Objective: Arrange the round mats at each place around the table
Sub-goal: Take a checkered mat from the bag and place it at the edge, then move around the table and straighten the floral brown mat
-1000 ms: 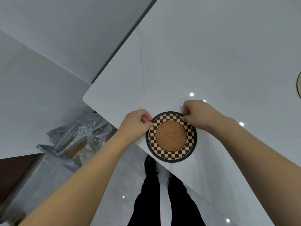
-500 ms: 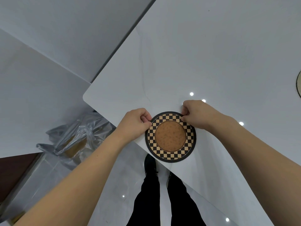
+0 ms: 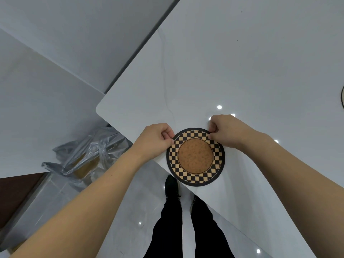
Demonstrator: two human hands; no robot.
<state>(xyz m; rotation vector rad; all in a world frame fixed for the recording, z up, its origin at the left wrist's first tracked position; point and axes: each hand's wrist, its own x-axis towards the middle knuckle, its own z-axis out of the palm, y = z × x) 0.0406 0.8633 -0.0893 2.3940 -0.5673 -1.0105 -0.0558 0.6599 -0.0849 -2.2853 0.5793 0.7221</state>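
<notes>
A round mat [image 3: 195, 156] with a brown cork centre and a black-and-tan checkered ring lies flat on the white table [image 3: 242, 62], at its near edge close to the rounded corner. My left hand [image 3: 154, 141] pinches the mat's upper left rim. My right hand [image 3: 226, 130] pinches its upper right rim. A sliver of a second round mat [image 3: 342, 97] shows at the far right edge of the view.
A crumpled clear plastic bag [image 3: 81, 159] lies on a lower surface left of the table corner. My legs and black shoes [image 3: 172, 187] stand on the glossy floor below the table edge. A dark gap [image 3: 141, 47] runs between the table and another white surface.
Both hands keep their pinch on the mat's rim. The mat has barely shifted on the table.
</notes>
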